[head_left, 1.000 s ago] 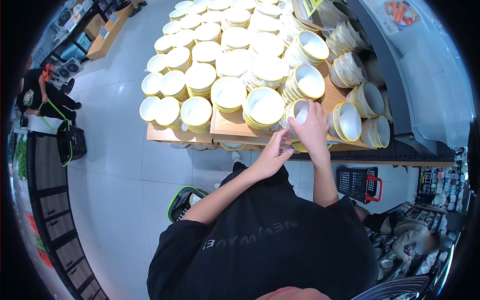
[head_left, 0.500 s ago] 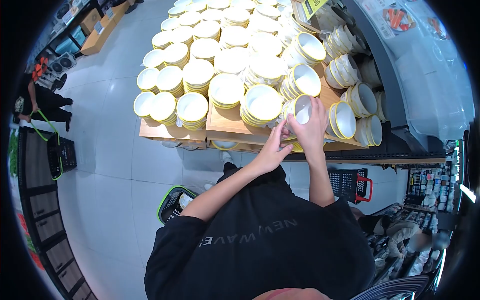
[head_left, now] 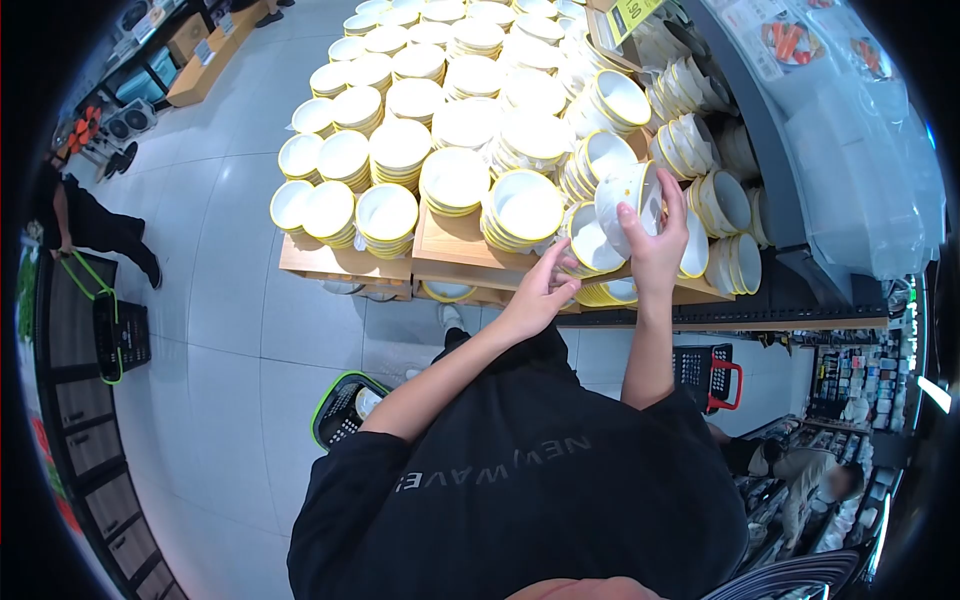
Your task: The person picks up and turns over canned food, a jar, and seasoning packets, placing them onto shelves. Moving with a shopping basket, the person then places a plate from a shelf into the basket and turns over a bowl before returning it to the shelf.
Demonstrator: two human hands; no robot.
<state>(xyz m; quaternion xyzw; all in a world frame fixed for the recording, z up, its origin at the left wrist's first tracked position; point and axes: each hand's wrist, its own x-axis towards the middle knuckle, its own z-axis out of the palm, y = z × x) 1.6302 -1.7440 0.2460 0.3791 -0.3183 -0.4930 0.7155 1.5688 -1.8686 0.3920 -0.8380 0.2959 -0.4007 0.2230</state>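
My right hand (head_left: 655,235) grips a single white bowl (head_left: 622,200) with a yellow rim, thumb on its outer side and fingers at the rim. The bowl is tilted on its side above the table's front edge. Small marks show on its outer wall. Just below and left of it lies a tilted stack of like bowls (head_left: 592,240). My left hand (head_left: 540,292) is at the near left side of that stack, fingers apart and holding nothing; whether the fingertips touch the stack I cannot tell. Another upright stack of bowls (head_left: 523,207) stands left of it.
Rows of stacked bowls cover the wooden display table (head_left: 470,240). More tilted stacks (head_left: 720,205) fill its right side beside a dark shelf frame. A green-rimmed basket (head_left: 350,408) and a red-handled basket (head_left: 712,375) are near me. A person (head_left: 95,215) with a basket walks at left.
My right hand has lifted one bowl off the tilted stack and moved it slightly right. My left hand has shifted slightly left and stays by the stack.
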